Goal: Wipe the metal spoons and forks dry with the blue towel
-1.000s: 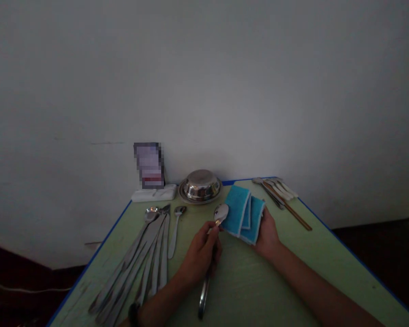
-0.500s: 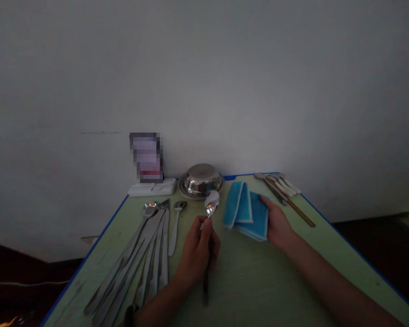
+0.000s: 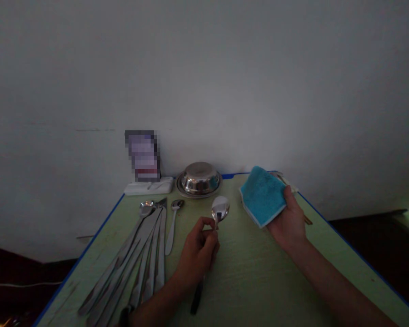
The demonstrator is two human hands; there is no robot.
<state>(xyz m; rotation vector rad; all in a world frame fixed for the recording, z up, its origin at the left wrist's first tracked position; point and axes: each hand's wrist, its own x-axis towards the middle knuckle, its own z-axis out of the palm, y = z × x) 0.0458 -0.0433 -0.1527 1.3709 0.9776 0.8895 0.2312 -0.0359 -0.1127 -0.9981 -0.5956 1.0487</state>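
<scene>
Left hand [image 3: 198,250]: fingers curl snugly around the spoon [image 3: 220,208] just below its head, over the tabletop [image 3: 245,281]
Right hand [image 3: 289,227]: thumb clamps the blue cloth [image 3: 262,195] against partly hidden fingers, right of the spoon and apart from it
Spoon head: likely best steadied by that neck grip, cloth spread flat against metal

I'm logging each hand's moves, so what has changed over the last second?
The right grip has carried the blue cloth rightward, away from the spoon; its layers, fanned out earlier, now show as one broad face. Cloth and hand now hide most of the chopsticks. Nothing was let go: the left grip still holds the spoon. The cutlery pile and metal bowl stayed put.
</scene>
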